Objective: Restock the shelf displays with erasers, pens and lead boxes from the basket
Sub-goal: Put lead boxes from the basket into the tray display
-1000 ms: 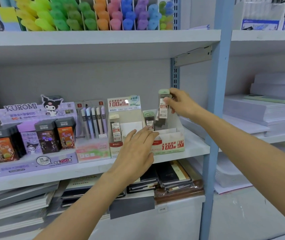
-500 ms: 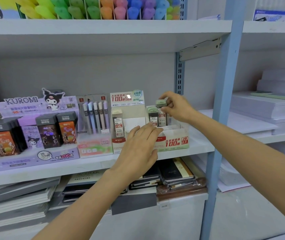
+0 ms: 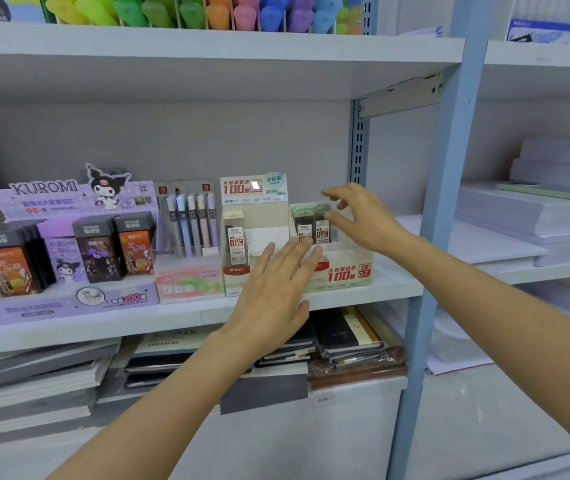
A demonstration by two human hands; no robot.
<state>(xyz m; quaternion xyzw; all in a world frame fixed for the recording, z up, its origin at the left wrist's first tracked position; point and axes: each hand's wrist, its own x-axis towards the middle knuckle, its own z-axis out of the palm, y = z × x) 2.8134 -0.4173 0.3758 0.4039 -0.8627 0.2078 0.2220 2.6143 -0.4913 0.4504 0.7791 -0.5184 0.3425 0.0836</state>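
Down into the tray [image 3: 345,271] has gone the lead box [image 3: 321,223] that hung above it a second ago, and the right hand [image 3: 366,220] has opened over it. Its grip now reads as released: finger and thumb are spread, and the thumb tip is just beside the box's cap, though I cannot tell whether it touches. The box stands upright at the tray's left end, touching a second box [image 3: 303,223] on its left. The left hand [image 3: 276,282] lies flat in front of the tray with its fingers straight. Its grip is released and empty, the tips at the tray's front lip just below the two boxes.

The risk, I judge, sits mostly in the retreat. Both boxes are tall and narrow, and the tray to their right looks unfilled, so nothing braces them there. A thumb dragging across the cap could tip the new box rightward. The left fingertips, pressing on, could knock the boxes' feet or shove the light card tray back along the shelf [image 3: 390,289]. A box tipping forward over the lip could drop past the shelf edge in front of the tray.
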